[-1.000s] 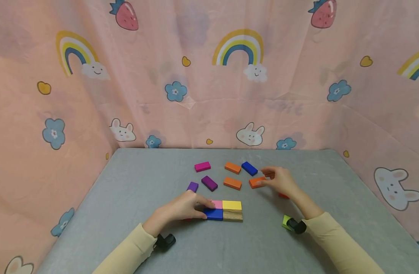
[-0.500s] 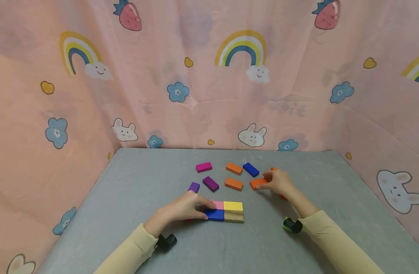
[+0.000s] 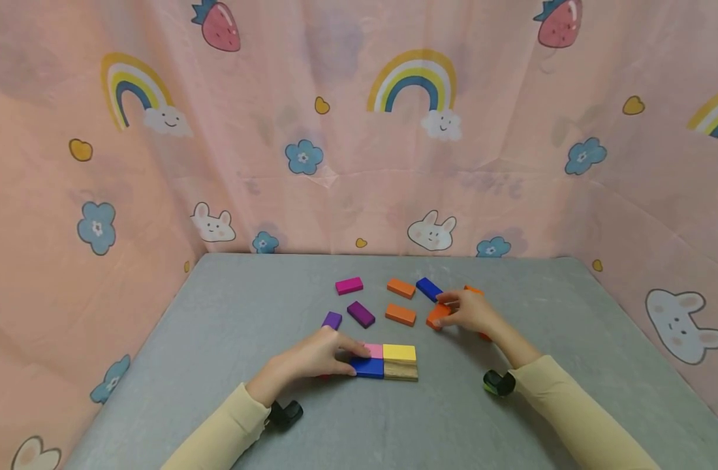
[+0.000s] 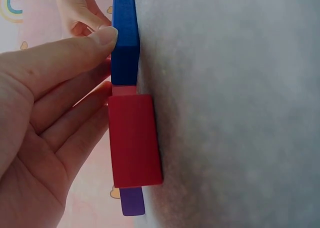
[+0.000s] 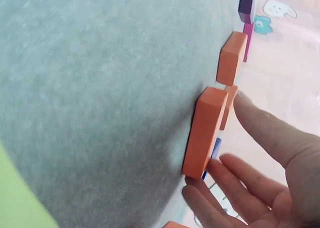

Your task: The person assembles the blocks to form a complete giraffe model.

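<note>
Hands work apart: the right hand [image 3: 473, 312] has just turned an orange block [image 3: 437, 317], which slants more steeply than a moment ago, in front of a second blue block [image 3: 429, 289]; that suggests its angle is being adjusted, with no carrying visible; the hand's fingers bend loosely and seem to touch one end, while the thumb is spread from them, so no firm hold shows; the left hand [image 3: 312, 356] has kept its place, thumb and forefinger pinching at the blue block [image 3: 367, 369] and the pink block [image 3: 374, 350] behind it; left of that pair is a red block [image 4: 134, 140]; adjoining on the right are a yellow block [image 3: 399, 354] and a wood-grained block [image 3: 400, 371]; farther out, a plum block [image 3: 361, 314] and a magenta block [image 3: 350, 286] lie on the grey table [image 3: 247, 294], before a rainbow-printed curtain [image 3: 265, 78].
</note>
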{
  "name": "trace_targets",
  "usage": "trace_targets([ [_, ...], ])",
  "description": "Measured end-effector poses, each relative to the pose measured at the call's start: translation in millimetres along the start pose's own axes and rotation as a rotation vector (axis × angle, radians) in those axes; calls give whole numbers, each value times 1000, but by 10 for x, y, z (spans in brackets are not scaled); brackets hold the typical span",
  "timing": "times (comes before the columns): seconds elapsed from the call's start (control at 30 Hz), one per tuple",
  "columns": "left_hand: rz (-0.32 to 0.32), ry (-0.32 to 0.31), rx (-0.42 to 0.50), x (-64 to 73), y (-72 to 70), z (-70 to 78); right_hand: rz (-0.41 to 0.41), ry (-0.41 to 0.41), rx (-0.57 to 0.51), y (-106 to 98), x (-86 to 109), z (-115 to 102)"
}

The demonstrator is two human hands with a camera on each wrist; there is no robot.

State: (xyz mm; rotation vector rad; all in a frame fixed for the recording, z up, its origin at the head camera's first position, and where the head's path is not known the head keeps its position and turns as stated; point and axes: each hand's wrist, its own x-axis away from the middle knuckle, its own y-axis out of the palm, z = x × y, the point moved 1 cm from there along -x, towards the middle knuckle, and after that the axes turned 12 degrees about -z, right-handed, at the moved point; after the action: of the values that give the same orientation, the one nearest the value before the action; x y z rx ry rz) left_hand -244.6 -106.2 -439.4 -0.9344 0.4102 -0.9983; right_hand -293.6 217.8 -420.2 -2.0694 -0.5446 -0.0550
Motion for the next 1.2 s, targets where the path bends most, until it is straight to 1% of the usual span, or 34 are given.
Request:
trace_targets([
  [0.23,1,-5,-5,3,-10,6,19,32,10,6,13,6],
  [0.6,-9,-22,4,13,-9,5,-9,42,96,40,-1,-19],
  [0.87,-10,-16,12,15,0,7,0,27,131,47,-52,-19],
  [1.1,-1,-8,-9,0,-7,0,-2,18,119,18,-71,-9],
  [1.2,-6,-10,-12,-7,1,-6,1,-1,115,-1,-49,-7],
])
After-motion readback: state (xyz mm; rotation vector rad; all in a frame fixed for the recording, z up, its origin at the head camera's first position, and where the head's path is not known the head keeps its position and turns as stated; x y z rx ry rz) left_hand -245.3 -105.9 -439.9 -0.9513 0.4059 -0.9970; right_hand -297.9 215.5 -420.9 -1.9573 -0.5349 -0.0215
